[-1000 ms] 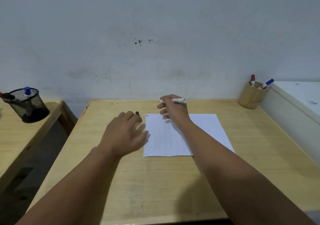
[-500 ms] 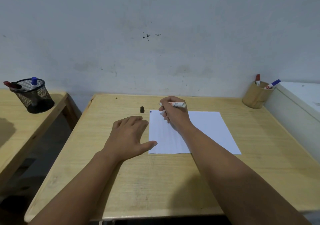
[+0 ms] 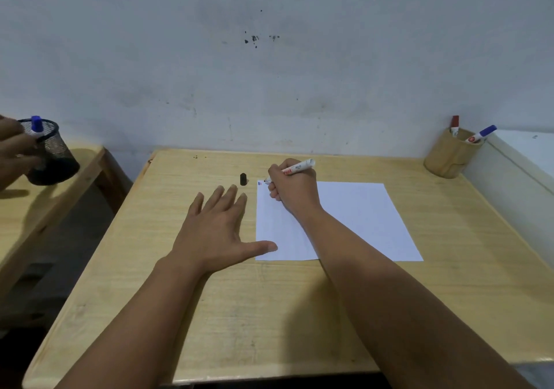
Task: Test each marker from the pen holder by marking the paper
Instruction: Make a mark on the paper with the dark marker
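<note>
A white sheet of paper (image 3: 353,221) lies on the wooden desk (image 3: 269,313), with small blue and red marks at its far left corner. My right hand (image 3: 295,189) grips a white marker (image 3: 299,167), tip down at that corner beside the marks. The marker's black cap (image 3: 243,179) stands on the desk just left of the paper. My left hand (image 3: 217,233) lies flat and open on the desk, thumb touching the paper's near left edge. A tan pen holder (image 3: 449,158) at the far right holds a red-capped and a blue-capped marker.
On a second desk (image 3: 36,209) to the left stands a black mesh pen cup (image 3: 51,155) with a blue-capped marker; another person's hand (image 3: 15,149) is at it. A white ledge (image 3: 521,161) borders the right side. A wall runs behind.
My left hand left the black cap standing on the desk and drew back to lie flat. My right hand lowered the marker tip to the paper's corner. Another hand appeared at the mesh cup.
</note>
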A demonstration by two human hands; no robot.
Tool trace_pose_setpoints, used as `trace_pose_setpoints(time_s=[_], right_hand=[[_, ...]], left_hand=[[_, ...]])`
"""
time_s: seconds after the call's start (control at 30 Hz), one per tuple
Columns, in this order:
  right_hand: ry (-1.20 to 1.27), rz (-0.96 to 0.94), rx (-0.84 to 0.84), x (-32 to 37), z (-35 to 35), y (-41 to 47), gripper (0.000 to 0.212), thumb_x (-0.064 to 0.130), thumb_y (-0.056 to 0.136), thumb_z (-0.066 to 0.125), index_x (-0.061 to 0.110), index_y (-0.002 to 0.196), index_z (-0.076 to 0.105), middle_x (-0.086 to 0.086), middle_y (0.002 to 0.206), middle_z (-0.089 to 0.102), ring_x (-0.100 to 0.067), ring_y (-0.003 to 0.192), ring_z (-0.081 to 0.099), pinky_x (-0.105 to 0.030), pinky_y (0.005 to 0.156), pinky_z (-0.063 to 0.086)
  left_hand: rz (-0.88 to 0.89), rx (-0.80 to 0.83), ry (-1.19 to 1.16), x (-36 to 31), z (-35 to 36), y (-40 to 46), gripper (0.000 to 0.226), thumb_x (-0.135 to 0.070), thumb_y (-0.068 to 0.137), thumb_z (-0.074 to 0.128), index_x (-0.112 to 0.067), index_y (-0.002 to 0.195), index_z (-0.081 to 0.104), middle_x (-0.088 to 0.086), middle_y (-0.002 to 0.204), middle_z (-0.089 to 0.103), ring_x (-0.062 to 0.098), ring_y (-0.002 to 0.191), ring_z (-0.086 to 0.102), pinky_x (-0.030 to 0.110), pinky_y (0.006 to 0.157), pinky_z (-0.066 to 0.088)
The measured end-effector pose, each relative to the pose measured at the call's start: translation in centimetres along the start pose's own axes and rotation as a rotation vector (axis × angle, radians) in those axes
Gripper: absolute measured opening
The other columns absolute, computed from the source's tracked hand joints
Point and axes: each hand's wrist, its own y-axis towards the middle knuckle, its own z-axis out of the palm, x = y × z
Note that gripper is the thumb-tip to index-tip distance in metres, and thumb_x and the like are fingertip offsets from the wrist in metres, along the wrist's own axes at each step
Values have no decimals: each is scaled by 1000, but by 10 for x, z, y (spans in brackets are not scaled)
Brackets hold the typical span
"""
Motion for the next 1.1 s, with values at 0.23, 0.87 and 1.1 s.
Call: trace_pose_setpoints(time_s=[0.23,0.87,1.1], right_hand=[[-75,-21,17,-4,2,4,23,28,81,70,8,70,68,-11,69,78,-21,56,70,-38,63,59],[-93,-56,17,-4,3,6,22,26,80,70,15,62,64,-15,71,78,-25,60,72,-47,69,64],[134,52,81,7,2,9,34,29,96,80,14,71,62,-10,60,66,-18,49,59,-28,51,47]], left_hand=[[5,36,21,0,-2,1,134,-107,62,29,-25,166,17,-2,176,2,15,161,-7,51,129,-2],[9,16,17,0,0,1,135,-108,60,28,-25,166,18,-2,175,4,15,161,-6,52,129,-2],[-39,-11,-142,-4,-9,2,135,-103,62,37,-22,166,9,0,175,6,15,161,3,50,129,7]])
